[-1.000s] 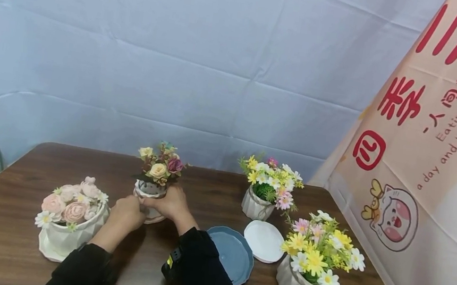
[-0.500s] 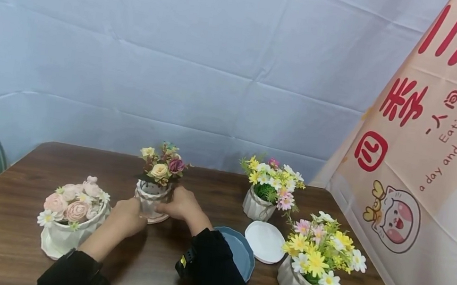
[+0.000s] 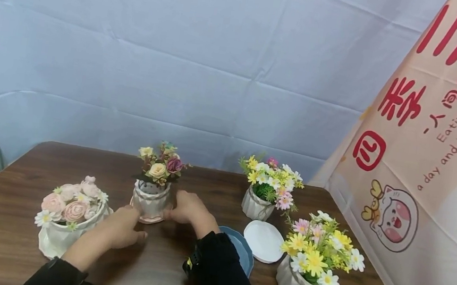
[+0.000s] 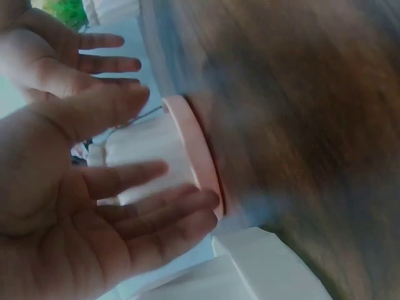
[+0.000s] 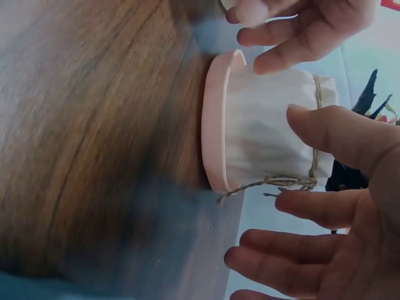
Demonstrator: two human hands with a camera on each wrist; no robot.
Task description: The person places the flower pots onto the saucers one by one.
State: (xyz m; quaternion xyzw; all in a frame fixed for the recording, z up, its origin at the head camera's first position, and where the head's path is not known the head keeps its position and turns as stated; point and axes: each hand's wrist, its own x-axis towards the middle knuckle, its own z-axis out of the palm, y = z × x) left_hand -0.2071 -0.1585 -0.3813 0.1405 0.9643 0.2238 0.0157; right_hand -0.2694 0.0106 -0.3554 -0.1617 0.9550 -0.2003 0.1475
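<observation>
A white flower pot (image 3: pixel 150 203) with cream and purple roses stands upright on a pink saucer (image 5: pixel 215 125), twine tied round its neck. Left of it and nearer to me is my left hand (image 3: pixel 121 230), fingers extended, holding nothing. On the pot's other side my right hand (image 3: pixel 189 208) has its fingers spread; in the right wrist view they stand around the pot without gripping it. Whether a fingertip still touches the pot, I cannot tell. A pot of pink flowers (image 3: pixel 73 206) on a white saucer (image 3: pixel 46 247) sits beyond my left wrist, partly covered by it.
To the right are a blue plate (image 3: pixel 241 248), partly under my right sleeve, and a white plate (image 3: pixel 263 242). Two white pots of yellow and white daisies (image 3: pixel 258 205) stand at the right; the nearer pot (image 3: pixel 298 284) is close to the table's right edge. Cloth hangs behind.
Both hands have let go of the rose pot and its saucer. The left hand has drawn back toward me and the left, the right hand to the right. The pot stays in place.
</observation>
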